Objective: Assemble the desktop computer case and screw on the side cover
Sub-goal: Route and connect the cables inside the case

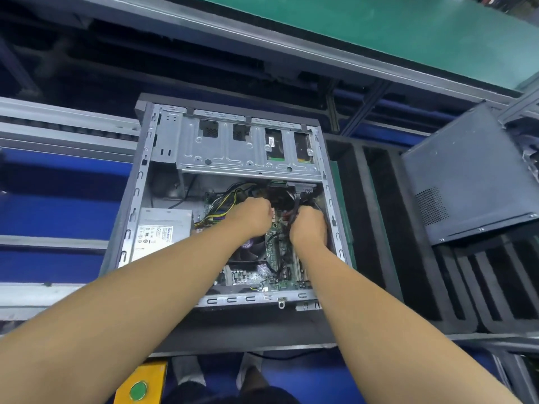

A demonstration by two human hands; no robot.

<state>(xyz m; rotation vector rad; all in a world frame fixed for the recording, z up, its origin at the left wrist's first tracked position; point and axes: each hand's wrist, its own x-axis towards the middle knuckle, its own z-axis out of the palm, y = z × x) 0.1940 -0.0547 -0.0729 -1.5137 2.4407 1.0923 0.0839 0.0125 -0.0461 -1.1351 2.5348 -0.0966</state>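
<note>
Both hands are deep inside the open computer case (140, 182), fists side by side over the motherboard (262, 277). The right hand (309, 225) is clenched around black cables (297, 204) that rise to a connector under the drive cage (233, 147). The left hand (250, 217) is curled knuckles-up among the wiring (what it grips, if anything, I cannot tell). Yellow and black wires (215, 211) run from beside it to the power supply (163, 228) at the left wall, and the cooler fan (248, 247) is partly hidden under the left wrist.

The case lies on its side on the dark worktop (248, 328), open face up, with its long axis running away from the person and the drive cage at the far end. A slotted black foam tray (376, 228) sits just beside it on the right, and a dark vented panel (466, 176) stands tilted beyond that. A yellow box (148, 374) with a green button sits below the near edge.
</note>
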